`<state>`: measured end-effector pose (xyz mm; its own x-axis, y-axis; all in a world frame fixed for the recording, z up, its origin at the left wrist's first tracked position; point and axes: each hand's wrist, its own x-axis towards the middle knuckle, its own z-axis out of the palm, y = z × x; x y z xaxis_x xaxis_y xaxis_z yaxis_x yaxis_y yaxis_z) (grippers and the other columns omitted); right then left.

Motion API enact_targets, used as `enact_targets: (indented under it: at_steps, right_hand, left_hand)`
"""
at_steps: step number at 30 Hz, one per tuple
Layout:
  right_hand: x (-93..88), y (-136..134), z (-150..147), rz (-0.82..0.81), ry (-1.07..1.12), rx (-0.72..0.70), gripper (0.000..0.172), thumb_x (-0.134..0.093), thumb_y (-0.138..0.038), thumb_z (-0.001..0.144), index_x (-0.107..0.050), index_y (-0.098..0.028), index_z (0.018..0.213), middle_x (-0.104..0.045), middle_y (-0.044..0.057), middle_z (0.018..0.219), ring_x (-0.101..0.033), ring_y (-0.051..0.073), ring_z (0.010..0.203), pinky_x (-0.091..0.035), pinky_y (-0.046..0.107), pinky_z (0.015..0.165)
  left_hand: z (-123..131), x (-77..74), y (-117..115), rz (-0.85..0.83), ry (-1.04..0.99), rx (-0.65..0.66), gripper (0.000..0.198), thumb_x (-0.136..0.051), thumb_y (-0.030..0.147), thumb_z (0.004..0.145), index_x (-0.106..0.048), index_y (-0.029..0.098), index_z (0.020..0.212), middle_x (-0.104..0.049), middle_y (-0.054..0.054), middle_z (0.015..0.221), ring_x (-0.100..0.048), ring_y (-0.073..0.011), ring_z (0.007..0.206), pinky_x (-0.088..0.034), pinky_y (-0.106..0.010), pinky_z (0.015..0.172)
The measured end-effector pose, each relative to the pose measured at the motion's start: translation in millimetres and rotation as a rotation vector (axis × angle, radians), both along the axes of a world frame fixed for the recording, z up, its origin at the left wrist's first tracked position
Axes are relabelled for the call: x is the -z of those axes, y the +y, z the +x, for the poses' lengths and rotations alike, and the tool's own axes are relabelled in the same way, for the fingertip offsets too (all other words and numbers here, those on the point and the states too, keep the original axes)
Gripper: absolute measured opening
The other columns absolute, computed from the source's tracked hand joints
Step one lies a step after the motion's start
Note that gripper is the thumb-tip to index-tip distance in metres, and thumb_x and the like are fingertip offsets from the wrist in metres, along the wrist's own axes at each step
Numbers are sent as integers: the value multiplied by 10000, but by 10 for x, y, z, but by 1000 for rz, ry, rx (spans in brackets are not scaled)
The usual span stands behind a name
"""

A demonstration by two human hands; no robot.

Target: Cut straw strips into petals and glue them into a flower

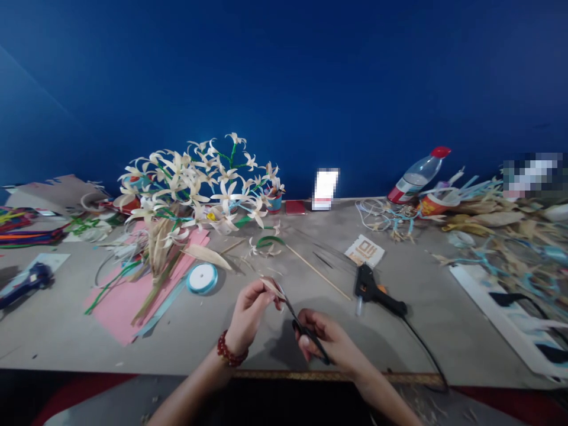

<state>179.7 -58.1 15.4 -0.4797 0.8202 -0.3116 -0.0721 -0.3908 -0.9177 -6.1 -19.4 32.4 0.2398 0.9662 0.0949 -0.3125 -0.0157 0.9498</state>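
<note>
Between the fingertips of my left hand, which wears a red bead bracelet, is a small pale strip of dried husk. My right hand is closed round the black handles of a pair of scissors. The blades point up and left and meet the strip beside my left fingers; whether they are apart I cannot make out. A thin wooden stick and a green-wrapped stem with pale petals lie just beyond my hands.
Left of my hands sit a blue ribbon spool, pink paper and a bunch of pale flowers. A black glue gun, its cord, a white power strip and a tilted bottle occupy the right.
</note>
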Motion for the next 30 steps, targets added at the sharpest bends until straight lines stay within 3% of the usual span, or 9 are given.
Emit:
enact_targets:
  at_steps: [16, 24, 30]
  right_hand:
    - [109, -10, 12, -74, 28, -13, 559, -749, -658, 612, -431, -208, 711, -497, -80, 538, -409, 57, 425, -302, 194, 449]
    - [143, -15, 42, -41, -23, -9, 554, -748, -649, 619, -406, -217, 686, -489, -90, 512, -402, 55, 411, -287, 187, 430]
    - [145, -7, 64, 1, -101, 28, 555, -731, -656, 637, -387, -220, 642, -461, -92, 458, -378, 57, 381, -266, 192, 418]
  left_hand:
    - [-30, 25, 22, -24, 18, 19, 182, -561, 182, 878, -650, 131, 728, -627, -43, 704, -553, -149, 671, -418, -269, 676]
    - [-40, 56, 27, -45, 33, 17, 185, -585, 203, 865, -630, 134, 700, -657, -58, 738, -568, -155, 667, -433, -280, 675]
    - [-41, -3, 33, -39, 60, 42, 213, -586, 209, 864, -623, 136, 668, -644, -48, 705, -565, -146, 653, -441, -268, 670]
